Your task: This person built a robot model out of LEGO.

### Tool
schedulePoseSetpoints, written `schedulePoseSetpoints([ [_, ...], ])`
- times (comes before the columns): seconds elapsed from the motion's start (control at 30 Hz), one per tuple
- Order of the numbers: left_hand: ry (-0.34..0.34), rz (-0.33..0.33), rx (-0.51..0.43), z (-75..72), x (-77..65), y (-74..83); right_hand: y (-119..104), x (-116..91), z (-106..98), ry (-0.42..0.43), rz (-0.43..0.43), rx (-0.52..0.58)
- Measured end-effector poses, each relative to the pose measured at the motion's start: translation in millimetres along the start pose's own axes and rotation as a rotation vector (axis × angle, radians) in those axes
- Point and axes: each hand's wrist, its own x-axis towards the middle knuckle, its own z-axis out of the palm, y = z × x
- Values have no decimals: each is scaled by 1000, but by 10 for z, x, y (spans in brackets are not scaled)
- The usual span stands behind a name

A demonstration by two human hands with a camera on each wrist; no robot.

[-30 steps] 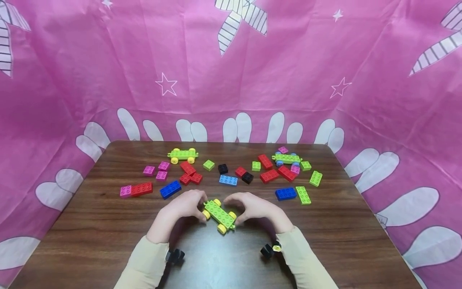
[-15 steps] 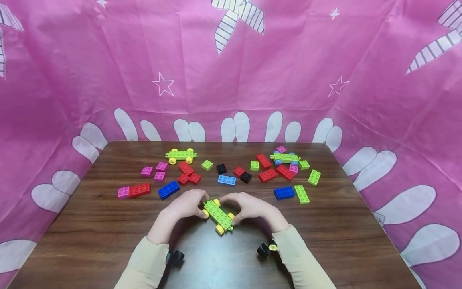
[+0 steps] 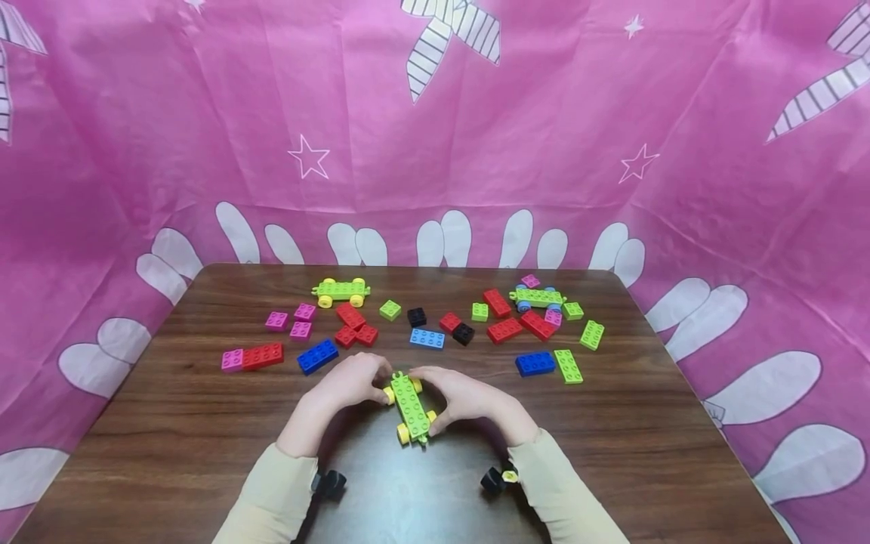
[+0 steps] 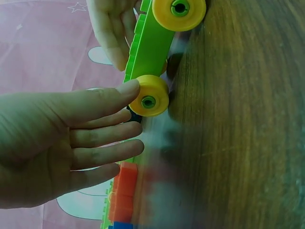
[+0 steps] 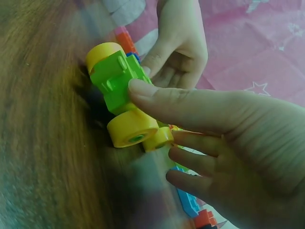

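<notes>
A lime-green plastic wheeled base (image 3: 411, 406) sits between the two hands at the middle of the brown wood-grain table (image 3: 163, 446), studs upward, its long axis slightly slanted. Two rows of round studs line its top, the sides are smooth, small coupling tabs (image 3: 423, 440) end it, and fat yellow wheels (image 3: 403, 434) turn on green hubs (image 4: 148, 102). The left hand (image 3: 353, 380), fingers loosely extended, touches one wheel with its thumb. The right hand (image 3: 465, 393) lays its thumb against the near end; its index finger is mostly hidden at the wrist, so I cannot tell whether it pinches.
</notes>
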Motion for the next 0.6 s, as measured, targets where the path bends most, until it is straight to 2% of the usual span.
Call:
schedulePoseSetpoints([
  [0.27, 1, 2, 6, 27, 22, 19, -21, 18, 38, 13, 18, -19],
  [0.6, 24, 43, 36, 86, 56, 7, -55, 29, 60, 34, 48, -25],
])
